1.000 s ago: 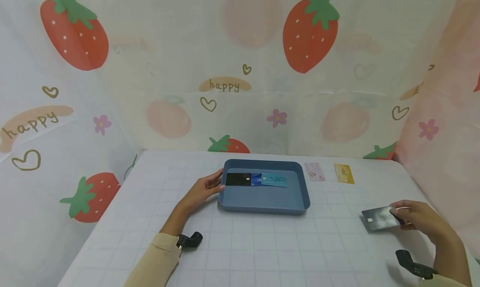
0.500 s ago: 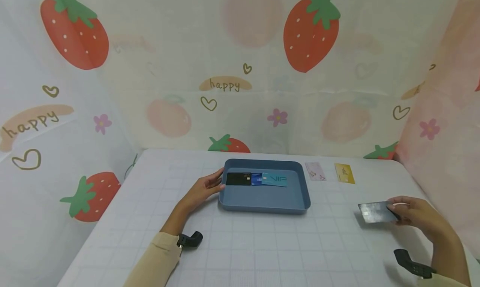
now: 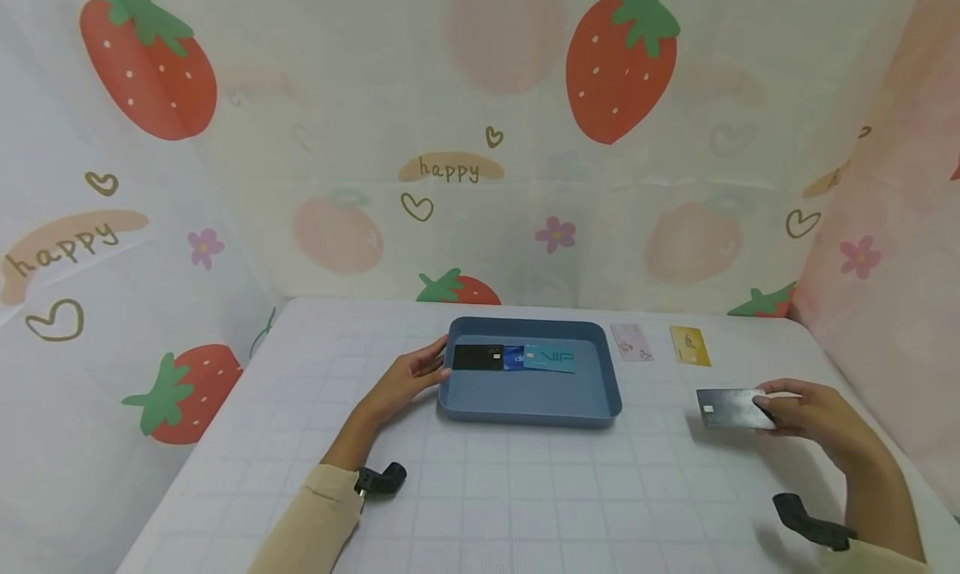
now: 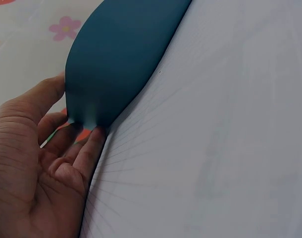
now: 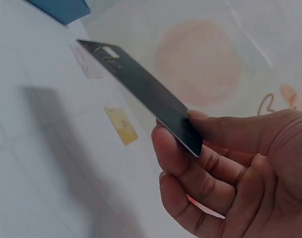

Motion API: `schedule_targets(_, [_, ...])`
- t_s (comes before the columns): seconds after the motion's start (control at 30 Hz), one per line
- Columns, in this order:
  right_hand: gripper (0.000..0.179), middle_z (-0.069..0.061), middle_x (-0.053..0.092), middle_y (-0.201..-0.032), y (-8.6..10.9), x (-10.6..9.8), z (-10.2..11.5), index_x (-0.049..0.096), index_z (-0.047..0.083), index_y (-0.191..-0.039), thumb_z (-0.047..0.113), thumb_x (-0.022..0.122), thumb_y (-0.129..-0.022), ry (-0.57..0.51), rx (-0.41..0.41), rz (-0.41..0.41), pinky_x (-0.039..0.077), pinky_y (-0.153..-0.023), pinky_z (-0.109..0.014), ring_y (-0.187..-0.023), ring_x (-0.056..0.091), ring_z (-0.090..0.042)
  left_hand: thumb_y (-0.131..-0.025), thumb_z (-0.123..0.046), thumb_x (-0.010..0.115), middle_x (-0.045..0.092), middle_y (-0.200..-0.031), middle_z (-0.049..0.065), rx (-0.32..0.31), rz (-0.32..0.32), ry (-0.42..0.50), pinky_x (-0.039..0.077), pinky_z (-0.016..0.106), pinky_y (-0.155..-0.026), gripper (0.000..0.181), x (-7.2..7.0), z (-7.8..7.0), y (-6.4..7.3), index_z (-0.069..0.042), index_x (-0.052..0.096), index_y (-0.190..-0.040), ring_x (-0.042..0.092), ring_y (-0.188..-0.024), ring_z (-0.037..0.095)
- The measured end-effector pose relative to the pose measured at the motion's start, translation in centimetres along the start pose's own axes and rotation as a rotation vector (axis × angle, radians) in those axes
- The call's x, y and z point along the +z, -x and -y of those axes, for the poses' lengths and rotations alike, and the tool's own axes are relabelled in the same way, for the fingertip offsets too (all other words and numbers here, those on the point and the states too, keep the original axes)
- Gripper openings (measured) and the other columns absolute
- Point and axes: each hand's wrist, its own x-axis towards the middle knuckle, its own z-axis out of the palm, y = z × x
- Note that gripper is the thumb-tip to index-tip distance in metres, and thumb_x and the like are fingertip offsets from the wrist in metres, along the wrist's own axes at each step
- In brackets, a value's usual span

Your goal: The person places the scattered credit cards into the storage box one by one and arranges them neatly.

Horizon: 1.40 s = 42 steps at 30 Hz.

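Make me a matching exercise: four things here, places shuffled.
1. Gold card
2. Light-blue card
3. Left hand
4. Right hand

A. Touching one end of the tray
B. Pinching the dark grey card
C. On the table, beside the pink card
D. Lying inside the tray

Pairs: 1-C, 2-D, 3-A, 4-B

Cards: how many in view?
6: black card, blue card, light-blue card in the tray; pink card, gold card on the table; grey card in the right hand. More may be hidden underneath.
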Motion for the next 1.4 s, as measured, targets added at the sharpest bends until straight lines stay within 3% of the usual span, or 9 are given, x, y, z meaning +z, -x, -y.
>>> schedule_targets(0.2, [0.043, -0.007, 0.067, -0.100, -0.4, 0.5, 0.8, 0.054, -0.018, -0.127, 0.018, 0.061, -0.103, -0.049, -0.048, -0.006, 0.061, -0.074, -0.029, -0.081, 0.069, -0.017, -0.100, -0.022, 0.068, 0.033, -0.163, 0.007, -0.006, -0.013, -0.010, 0.036, 0.042, -0.114, 0.069, -0.1, 0.0, 0.0, -0.010, 0.034, -0.159, 0.040, -0.145, 0.028])
schedule_targets(0.47, [0.050, -0.008, 0.068, -0.102, -0.6, 1.1, 1.9, 0.051, -0.016, -0.131, 0.023, 0.063, -0.102, -0.089, -0.029, -0.013, 0.060, -0.075, -0.026, -0.081, 0.072, -0.019, -0.101, -0.014, 0.065, 0.030, -0.163, 0.011, -0.020, -0.013, -0.013, 0.033, 0.046, -0.115, 0.068, -0.2, 0.1, -0.3, -0.005, 0.030, -0.159, 0.037, -0.146, 0.032])
schedule_targets(0.67, [0.042, -0.008, 0.068, -0.102, -0.8, 1.7, 2.4, 0.056, -0.013, -0.126, 0.019, 0.065, -0.101, -0.149, -0.048, -0.018, 0.061, -0.076, -0.028, -0.080, 0.073, -0.020, -0.101, -0.017, 0.066, 0.031, -0.163, 0.011, -0.017, -0.009, -0.013, 0.033, 0.045, -0.115, 0.068, -0.1, 0.0, -0.4, -0.006, 0.031, -0.159, 0.037, -0.146, 0.032])
schedule_targets(0.97, [0.049, -0.011, 0.064, -0.104, -1.0, 3.7, 3.4, 0.051, -0.019, -0.131, 0.018, 0.065, -0.101, -0.169, -0.070, 0.001, 0.061, -0.075, -0.029, -0.078, 0.072, -0.019, -0.100, -0.024, 0.068, 0.034, -0.163, 0.005, -0.018, -0.013, -0.017, 0.034, 0.042, -0.115, 0.069, 0.1, 0.2, 0.0, -0.011, 0.034, -0.159, 0.039, -0.145, 0.028])
schedule_targets(1.4, [0.049, -0.007, 0.068, -0.099, -1.6, 6.1, 4.6, 0.052, -0.014, -0.132, 0.021, 0.065, -0.101, -0.176, -0.043, 0.043, 0.060, -0.072, -0.027, -0.078, 0.068, -0.018, -0.099, -0.025, 0.068, 0.035, -0.162, 0.006, -0.019, -0.018, -0.027, 0.036, 0.041, -0.114, 0.070, 0.1, 0.0, 0.2, -0.011, 0.035, -0.159, 0.041, -0.145, 0.027])
